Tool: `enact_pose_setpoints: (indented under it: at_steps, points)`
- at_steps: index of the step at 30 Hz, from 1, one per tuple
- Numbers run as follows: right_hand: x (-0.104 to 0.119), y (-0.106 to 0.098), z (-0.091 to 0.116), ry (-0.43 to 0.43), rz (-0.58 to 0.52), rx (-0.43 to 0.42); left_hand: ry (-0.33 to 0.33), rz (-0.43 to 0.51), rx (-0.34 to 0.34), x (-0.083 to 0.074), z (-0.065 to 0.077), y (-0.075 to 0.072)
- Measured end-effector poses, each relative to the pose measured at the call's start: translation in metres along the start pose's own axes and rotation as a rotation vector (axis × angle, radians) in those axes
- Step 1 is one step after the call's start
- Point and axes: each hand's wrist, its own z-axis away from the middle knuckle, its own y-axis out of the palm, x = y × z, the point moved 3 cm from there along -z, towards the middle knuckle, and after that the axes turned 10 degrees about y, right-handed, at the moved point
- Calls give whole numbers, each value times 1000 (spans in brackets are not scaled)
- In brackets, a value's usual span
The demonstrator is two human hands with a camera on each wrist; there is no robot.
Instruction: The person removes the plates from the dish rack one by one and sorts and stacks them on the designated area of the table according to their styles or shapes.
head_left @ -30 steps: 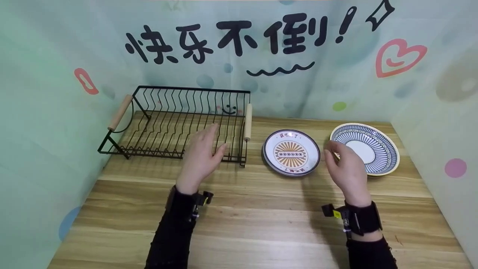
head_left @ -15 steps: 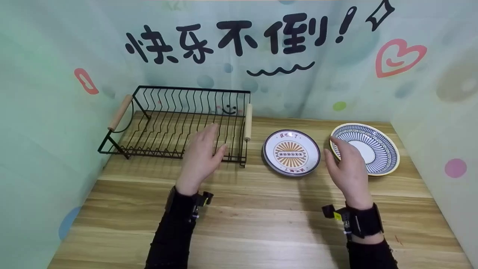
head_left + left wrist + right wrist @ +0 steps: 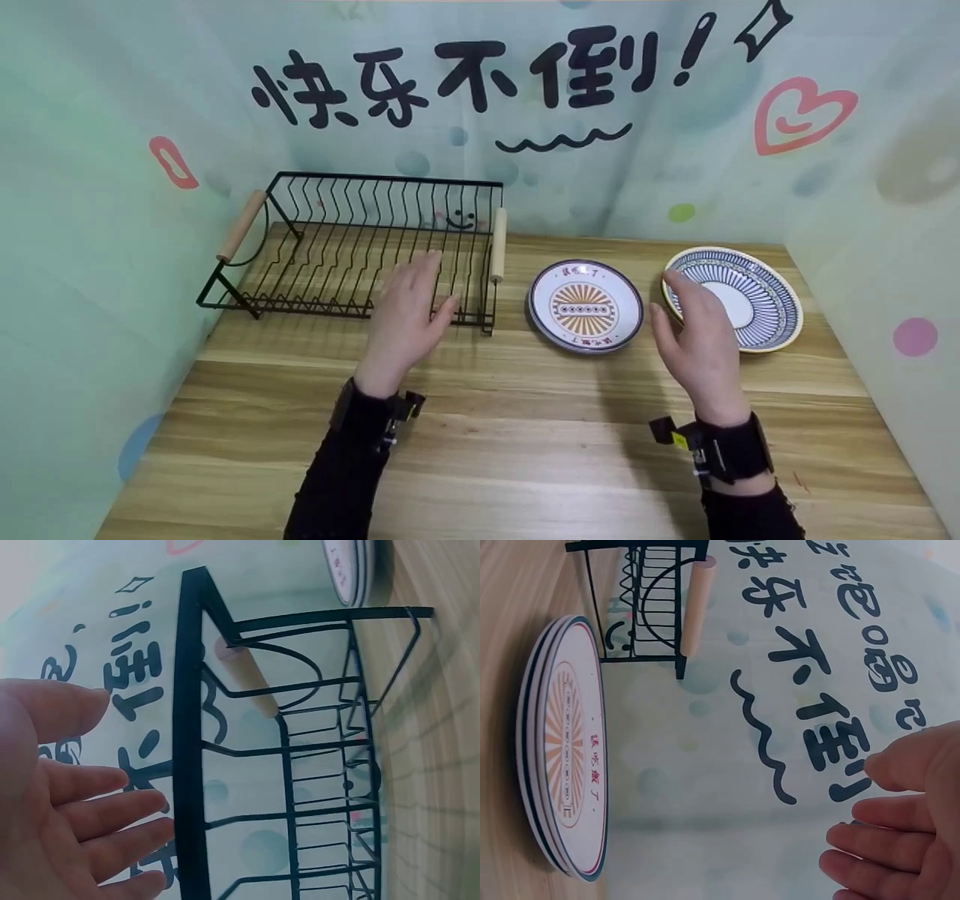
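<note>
A black wire dish rack (image 3: pixel 360 225) with wooden handles stands at the back left. My left hand (image 3: pixel 405 319) hovers over its front right part, fingers extended, holding nothing; the left wrist view shows the same hand (image 3: pixel 97 817) beside the rack's frame (image 3: pixel 191 735). To the right of the rack lies a small stack of plates (image 3: pixel 585 307), the top one white with an orange sunburst. Right of the stack is a blue-and-white patterned dish (image 3: pixel 772 307). My right hand (image 3: pixel 701 345) hangs in front of that dish, relaxed and holding nothing, covering part of its left side.
The wooden table (image 3: pixel 510 465) stretches toward me in front of these things. A printed cloth backdrop (image 3: pixel 585 187) with dark lettering rises behind the rack and plates, and cloth walls (image 3: pixel 90 225) close in the left and right sides.
The right hand's fingers have opened out slightly. My left wrist has shifted a little. The rack, plates and dish are where they were.
</note>
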Motion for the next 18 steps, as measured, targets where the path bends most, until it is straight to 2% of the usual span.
enact_pose_setpoints:
  at_steps: [7, 13, 18]
  points:
    - [-4, 2, 6, -56, -7, 28, 52, -21, -13, 2, 8, 4]
    - [-14, 3, 12, -56, 38, 89, 72, -39, 25, 4, 14, 6]
    - [-21, 1, 16, -89, 50, 127, 79, -56, 63, 6, 19, 5]
